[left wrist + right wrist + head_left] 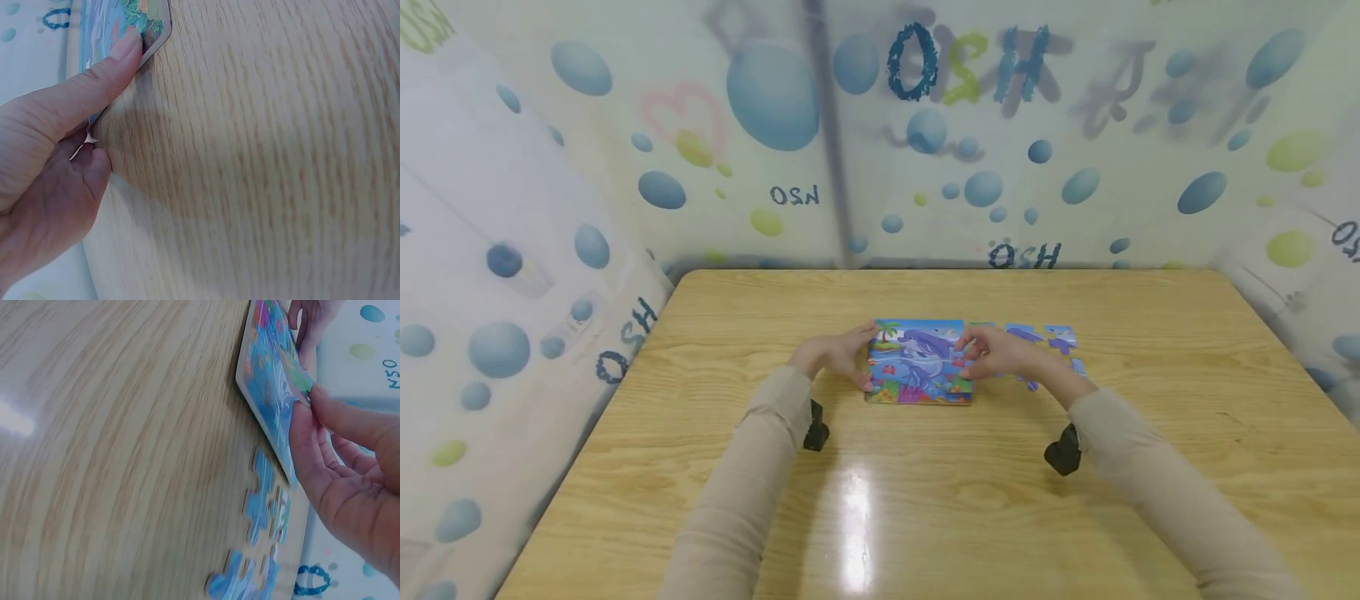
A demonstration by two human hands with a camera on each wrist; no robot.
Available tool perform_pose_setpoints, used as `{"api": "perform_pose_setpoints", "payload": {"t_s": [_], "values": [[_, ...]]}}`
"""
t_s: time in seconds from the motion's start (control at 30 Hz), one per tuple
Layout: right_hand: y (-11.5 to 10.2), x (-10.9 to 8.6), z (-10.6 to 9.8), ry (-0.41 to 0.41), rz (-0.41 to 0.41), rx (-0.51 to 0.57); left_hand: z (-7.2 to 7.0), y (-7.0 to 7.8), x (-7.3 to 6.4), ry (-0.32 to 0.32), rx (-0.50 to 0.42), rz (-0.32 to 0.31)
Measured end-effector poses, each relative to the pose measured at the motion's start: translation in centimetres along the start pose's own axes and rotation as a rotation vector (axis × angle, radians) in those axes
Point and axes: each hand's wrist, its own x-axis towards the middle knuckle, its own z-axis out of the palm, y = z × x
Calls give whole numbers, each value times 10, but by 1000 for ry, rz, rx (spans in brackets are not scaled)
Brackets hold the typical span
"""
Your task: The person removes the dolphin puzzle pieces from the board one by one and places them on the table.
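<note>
A puzzle board (pixel 917 360) with a dolphin and sea picture lies on the table. My left hand (pixel 841 354) holds its left side, thumb (pixel 128 47) over the near corner and fingers toward the far corner. The curled lower fingers show beside the edge in the left wrist view. Over the board's right part, my right hand (pixel 996 352) pinches a small puzzle piece (pixel 296 376) between thumb and fingertips. The piece is tilted above the board's surface; its printed picture is too blurred to tell. Loose blue puzzle pieces (pixel 257 497) lie right of the board, partly hidden by the right hand in the head view.
The wooden table (pixel 940 500) reaches the patterned curtain (pixel 925 183) behind it. More loose pieces (pixel 1060 340) lie beyond the right wrist. A black wrist device (pixel 1063 452) hangs under the right sleeve, another (pixel 816 427) under the left.
</note>
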Motion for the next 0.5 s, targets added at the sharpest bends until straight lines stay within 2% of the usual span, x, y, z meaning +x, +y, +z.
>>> {"api": "perform_pose_setpoints", "payload": {"t_s": [0.3, 0.5], "values": [[24, -18, -13, -19, -6, 51, 2, -1, 2, -6, -55, -36], [36, -25, -18, -34, 16, 88, 2, -2, 2, 4, -30, -20]]}}
